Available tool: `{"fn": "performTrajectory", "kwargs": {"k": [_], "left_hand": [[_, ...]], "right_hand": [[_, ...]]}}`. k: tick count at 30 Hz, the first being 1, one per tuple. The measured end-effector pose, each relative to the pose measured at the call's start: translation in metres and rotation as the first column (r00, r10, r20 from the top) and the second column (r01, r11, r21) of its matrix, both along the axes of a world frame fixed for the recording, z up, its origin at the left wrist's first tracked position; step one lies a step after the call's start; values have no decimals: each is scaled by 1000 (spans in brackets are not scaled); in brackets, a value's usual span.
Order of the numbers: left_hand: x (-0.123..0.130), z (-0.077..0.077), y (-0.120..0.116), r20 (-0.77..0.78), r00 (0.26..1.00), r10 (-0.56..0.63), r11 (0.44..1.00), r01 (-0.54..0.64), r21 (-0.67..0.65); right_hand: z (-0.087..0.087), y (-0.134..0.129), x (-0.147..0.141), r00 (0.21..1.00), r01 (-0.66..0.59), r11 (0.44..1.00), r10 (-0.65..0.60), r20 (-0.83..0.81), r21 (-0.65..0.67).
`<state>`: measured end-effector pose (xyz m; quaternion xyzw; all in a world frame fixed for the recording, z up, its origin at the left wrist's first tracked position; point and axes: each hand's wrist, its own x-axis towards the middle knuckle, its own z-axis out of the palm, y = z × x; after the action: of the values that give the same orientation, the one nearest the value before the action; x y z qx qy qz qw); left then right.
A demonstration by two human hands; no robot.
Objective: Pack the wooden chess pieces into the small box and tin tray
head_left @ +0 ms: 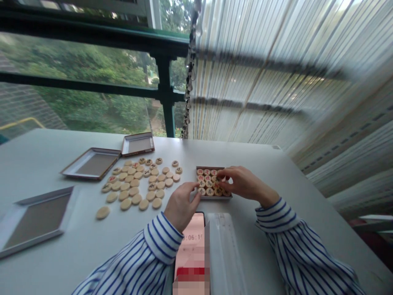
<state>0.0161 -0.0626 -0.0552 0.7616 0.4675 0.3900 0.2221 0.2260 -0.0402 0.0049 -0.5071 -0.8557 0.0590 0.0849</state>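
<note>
Wooden Chinese chess pieces with red and black characters lie in rows inside a shallow box [215,197]. At the box's left wall, the thumb and forefinger of my left hand [182,205] are curled against the edge, beside the leftmost pieces. From the right, my right hand [245,182] reaches over the rightmost column with its fingers pinched on a chess piece, which they largely cover. To the left, many loose chess pieces [134,191] are spread over the table, most with blank faces up and a few showing characters.
On the white table [82,250] are an open tray [101,177], a smaller tray [138,153] behind it and another tray [32,243] at left. A phone [190,254] showing a timer lies in front of me beside a white packet [229,254]. String curtain and window stand behind.
</note>
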Motion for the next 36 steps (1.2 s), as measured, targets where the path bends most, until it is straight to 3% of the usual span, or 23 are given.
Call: {"fn": "performTrajectory", "kwargs": {"k": [36], "left_hand": [[1, 2, -1, 0, 1000, 3, 1000, -3, 19]], "right_hand": [[-4, 5, 1, 996, -34, 999, 36, 84, -28]]}}
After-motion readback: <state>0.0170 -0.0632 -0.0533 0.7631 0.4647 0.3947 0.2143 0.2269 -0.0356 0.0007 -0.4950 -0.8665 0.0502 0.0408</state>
